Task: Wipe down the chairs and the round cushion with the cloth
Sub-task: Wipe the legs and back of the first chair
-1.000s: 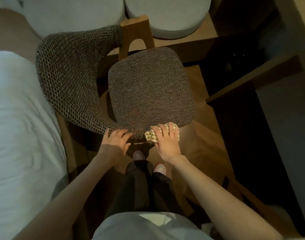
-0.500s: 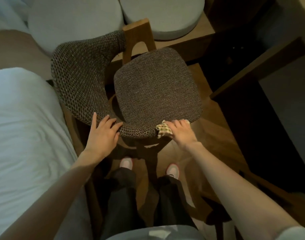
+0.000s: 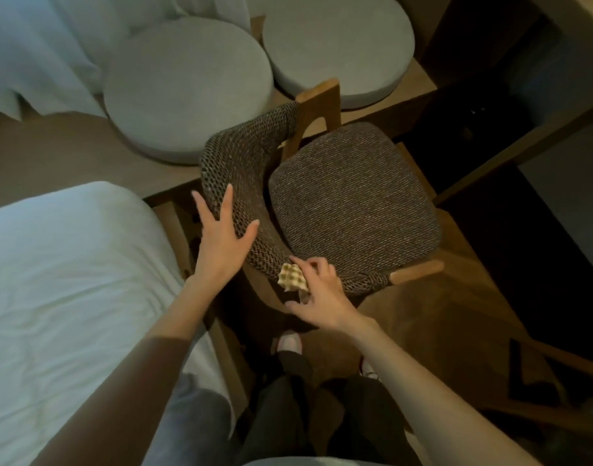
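A wooden chair with a brown woven seat (image 3: 352,203) and a curved woven backrest (image 3: 244,169) stands in front of me. My left hand (image 3: 221,237) lies flat with spread fingers on the outer side of the backrest. My right hand (image 3: 318,297) pinches a small yellow checked cloth (image 3: 291,276) against the near end of the backrest. Two pale round cushions (image 3: 187,89) (image 3: 338,45) lie on a low platform behind the chair.
A bed with white sheets (image 3: 59,297) fills the left side, close to the chair. A dark wooden desk frame (image 3: 510,146) runs along the right. My feet (image 3: 290,344) stand on the wooden floor below the chair.
My right hand has slid the cloth left from the seat's front edge onto the backrest's near end. My left hand has moved further up the backrest. The view has shifted.
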